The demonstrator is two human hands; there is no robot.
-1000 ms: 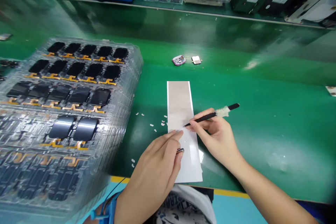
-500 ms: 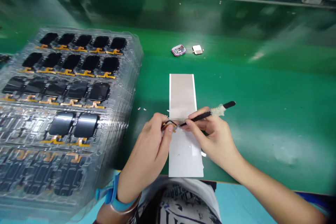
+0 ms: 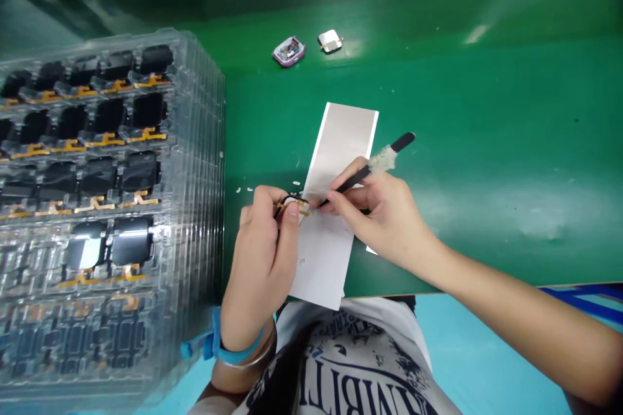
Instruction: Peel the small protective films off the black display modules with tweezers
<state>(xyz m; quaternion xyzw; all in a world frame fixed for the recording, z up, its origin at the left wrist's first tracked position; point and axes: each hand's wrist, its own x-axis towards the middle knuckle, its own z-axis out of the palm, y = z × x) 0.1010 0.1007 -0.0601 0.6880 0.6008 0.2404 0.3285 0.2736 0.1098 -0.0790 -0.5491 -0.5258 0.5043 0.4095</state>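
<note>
My left hand (image 3: 265,259) pinches a small display module (image 3: 302,203) between thumb and fingers. Its pale back and orange flex cable show, while the fingers cover the rest. In my right hand (image 3: 389,211) is a pair of slim black tweezers (image 3: 354,180), held like a pen, with whitish wrapping near the rear end. The tips point at the module's right edge; whether they touch it or grip anything is too small to tell. Under both hands lies a long strip of backing paper (image 3: 318,262), greyish at the far half and white at the near half.
A tall stack of clear plastic trays (image 3: 207,142) holding black display modules stands at the left. Farther back on the green bench (image 3: 467,142) lie an open pink-edged watch case (image 3: 289,52) and another display module (image 3: 330,41). White scraps (image 3: 296,183) lie beside the strip.
The camera view has shifted, and the strip now lies slanted. More of the module's back shows in my left hand. Both hands keep their grips.
</note>
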